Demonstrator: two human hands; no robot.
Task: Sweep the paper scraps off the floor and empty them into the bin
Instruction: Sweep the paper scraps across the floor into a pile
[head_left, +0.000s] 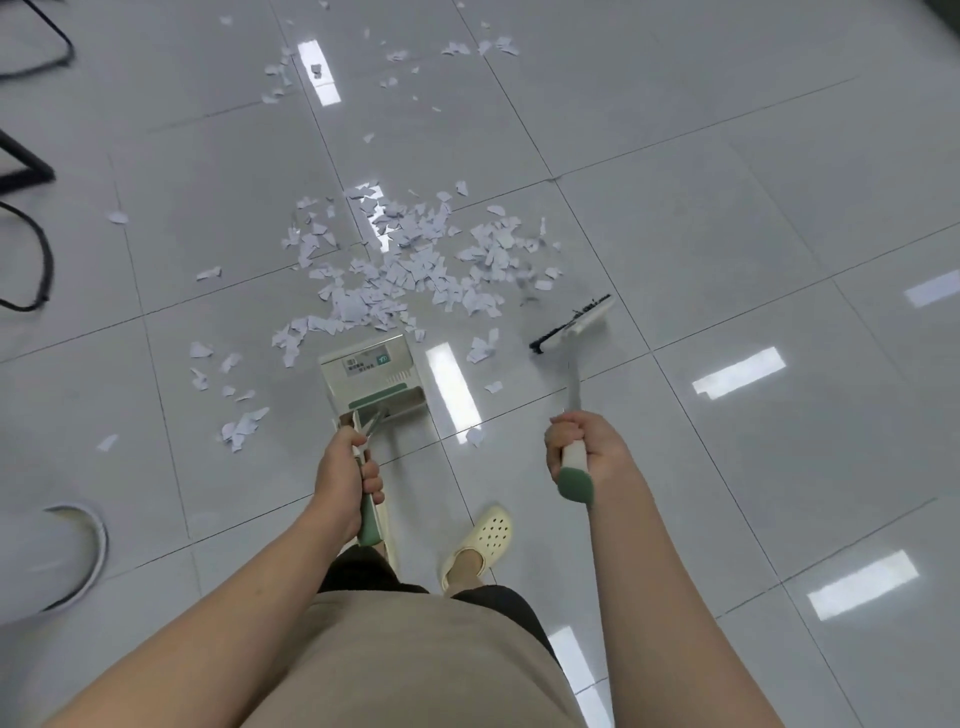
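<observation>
Left hand (347, 480) is wrapped round the green-and-cream handle of the dustpan (372, 378), fingers curled tight on it. The pan sits on the floor (727, 218) just ahead of that hand, open mouth facing away from the person, edge right at the near side of the scrap pile.

Right hand (584, 451) grips the broom (571, 323) near the top of its shaft, fist closed on it, green end cap sticking out below the hand twd the person. Broom head w/ dark bristles is ahead of the right hand and a bit to its right, tilted; can't tell if the bristles touch the tiles. Hands are well apart, one tool each.

Paper scraps (410, 265) lie mostly in a loose heap ahead of both hands, between pan mouth and broom head and beyond. Smaller lots are scattered left of the left hand, a few between the two hands near the pan, and more strays far ahead.

One foot in a cream perforated clog (480, 543) stands between the forearms, behind the hands. Black cable and dark frame legs (31, 171) are far off to the left of the left hand.
</observation>
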